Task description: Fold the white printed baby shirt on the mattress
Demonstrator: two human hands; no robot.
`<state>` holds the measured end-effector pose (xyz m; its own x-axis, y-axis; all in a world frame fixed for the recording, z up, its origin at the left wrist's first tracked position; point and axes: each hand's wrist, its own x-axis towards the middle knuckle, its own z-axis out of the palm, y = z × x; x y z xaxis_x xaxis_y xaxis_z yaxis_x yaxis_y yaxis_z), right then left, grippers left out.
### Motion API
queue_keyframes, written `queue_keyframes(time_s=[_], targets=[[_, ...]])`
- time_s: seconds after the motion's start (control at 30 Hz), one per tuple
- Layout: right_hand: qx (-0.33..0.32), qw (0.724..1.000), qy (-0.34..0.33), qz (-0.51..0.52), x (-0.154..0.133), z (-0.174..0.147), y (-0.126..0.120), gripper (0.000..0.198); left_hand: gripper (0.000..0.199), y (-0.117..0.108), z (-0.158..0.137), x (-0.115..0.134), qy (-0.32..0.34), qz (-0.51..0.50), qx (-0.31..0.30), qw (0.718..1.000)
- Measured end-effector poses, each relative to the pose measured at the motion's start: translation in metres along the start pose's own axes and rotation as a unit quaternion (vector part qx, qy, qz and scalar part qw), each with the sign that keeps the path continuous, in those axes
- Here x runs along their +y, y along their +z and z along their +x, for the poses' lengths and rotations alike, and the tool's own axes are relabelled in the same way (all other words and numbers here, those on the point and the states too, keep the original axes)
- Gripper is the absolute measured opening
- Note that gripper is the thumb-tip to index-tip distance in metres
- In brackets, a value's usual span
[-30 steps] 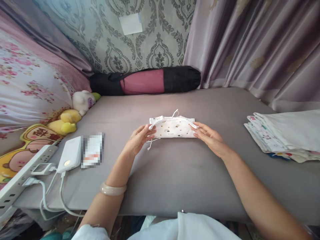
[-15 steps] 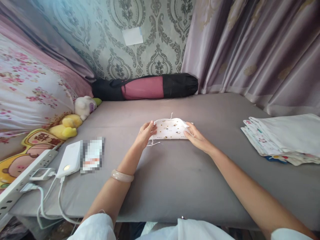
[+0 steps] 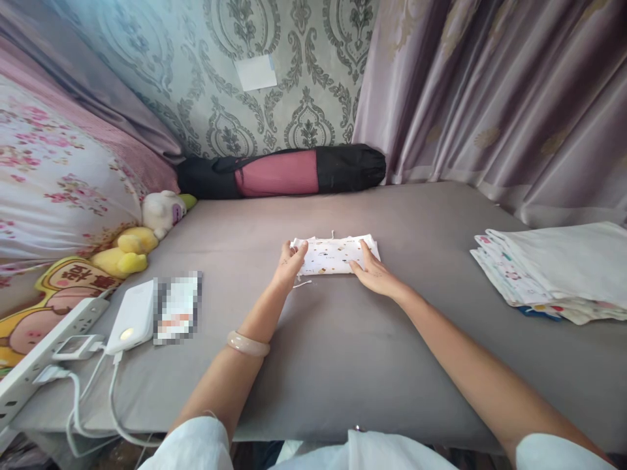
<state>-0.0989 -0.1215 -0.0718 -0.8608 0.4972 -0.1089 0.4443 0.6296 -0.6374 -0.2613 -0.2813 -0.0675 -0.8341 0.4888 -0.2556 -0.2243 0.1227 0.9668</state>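
A white cotton drawstring bag [image 3: 329, 256] with small brown and yellow prints lies folded flat into a narrow strip on the grey bed-like surface. Its thin white cord pokes out at the back and at the lower left. My left hand [image 3: 288, 264] grips the bag's left end, thumb on top and the other fingers partly hidden behind it. At the right end, my right hand [image 3: 376, 273] holds the fabric, thumb on the near part and forefinger farther back; its remaining fingers are largely out of sight.
A stack of folded white printed cloths [image 3: 558, 267] lies to the right. On the left are a white power bank [image 3: 131, 316], a blurred packet [image 3: 177, 308], a power strip [image 3: 53, 352] with cables, and plush toys [image 3: 125, 251]. A black and pink rolled bag [image 3: 279, 173] lies along the wall.
The bag's raised back edge has come down, making a flatter, straighter strip. My left thumb has moved onto the top, and my right hand has shifted slightly left over the fabric.
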Motion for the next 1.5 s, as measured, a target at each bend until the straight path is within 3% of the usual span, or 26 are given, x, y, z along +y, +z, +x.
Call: queue_keyframes(time_s=[0.1,0.2,0.27,0.37,0.47,0.57,0.7,0.87,1.1,1.27,1.37,1.5], targets=[[-0.011,0.999,0.006,-0.053,-0.005,0.003,0.001,0.07,0.078,0.001,-0.004,0.005,0.012,0.041,0.014,0.999],[0.015,0.995,-0.02,-0.096,-0.011,0.006,0.002,0.062,0.067,-0.001,-0.009,0.01,0.077,0.175,0.061,0.98],[0.038,0.991,-0.043,-0.125,-0.017,0.009,0.005,0.058,0.054,-0.002,-0.012,0.014,0.153,0.297,0.112,0.936],[0.055,0.984,-0.066,-0.155,-0.028,0.013,0.011,0.056,0.039,0.002,-0.014,0.017,0.253,0.436,0.162,0.848],[0.068,0.975,-0.102,-0.183,-0.038,0.02,0.017,0.057,0.037,0.014,-0.012,0.013,0.308,0.495,0.105,0.805],[0.083,0.965,-0.143,-0.204,-0.04,0.028,0.024,0.057,0.041,0.03,-0.007,0.004,0.323,0.516,0.003,0.794],[0.085,0.957,-0.159,-0.228,-0.031,0.037,0.035,0.057,0.047,0.042,0.002,-0.013,0.307,0.524,-0.044,0.793],[0.079,0.96,-0.144,-0.227,-0.019,0.04,0.044,0.055,0.052,0.037,0.01,-0.027,0.28,0.516,-0.052,0.808],[0.073,0.961,-0.141,-0.225,-0.021,0.039,0.044,0.055,0.056,0.034,0.012,-0.027,0.255,0.506,-0.063,0.822],[0.091,0.96,-0.13,-0.231,-0.021,0.034,0.039,0.057,0.056,0.032,0.009,-0.026,0.28,0.477,-0.042,0.832],[0.131,0.955,-0.109,-0.241,-0.017,0.032,0.037,0.057,0.057,0.027,0.009,-0.026,0.316,0.482,-0.003,0.817],[0.12,0.958,-0.073,-0.25,-0.011,0.034,0.038,0.058,0.058,0.022,0.011,-0.028,0.3,0.566,0.01,0.768]])
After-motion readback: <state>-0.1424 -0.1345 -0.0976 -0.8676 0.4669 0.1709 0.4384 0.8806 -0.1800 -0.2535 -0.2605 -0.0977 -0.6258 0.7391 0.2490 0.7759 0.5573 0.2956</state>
